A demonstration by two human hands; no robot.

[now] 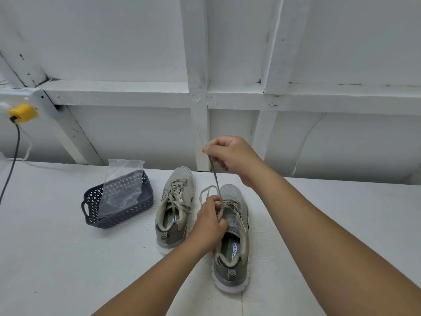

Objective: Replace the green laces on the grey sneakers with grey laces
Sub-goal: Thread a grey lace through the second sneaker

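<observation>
Yellow plug [22, 113]: far left edge, upper-middle of the frame, on a white outlet plate, with a dark cable [14, 153] hanging down from it to the table.
Basket [118, 218]: left of centre, dark blue perforated plastic, standing on the white table [57, 258]; a clear plastic bag [120, 185] leans inside it and rises above the rim.
Left sneaker [174, 208]: centre of the frame, just right of the basket, grey, toe pointing away; its pale lace is threaded through the eyelets and lies loose over the tongue.
Left hand [210, 221]: centre, just right of that shoe, fingers curled down onto the lacing of the other shoe, pinching the lace there.
Lace [215, 176]: runs taut upward from the left hand to the right hand; a loose loop of it lies on the table by the toe. Pale grey-beige; the exact colour is hard to judge.
Right sneaker [232, 242]: right of centre, beside and slightly nearer than the first, toe away, partly covered by the left hand.
Right hand [230, 156]: above the right sneaker, raised against the white wall, thumb and fingers pinching the upper end of the lace.
</observation>
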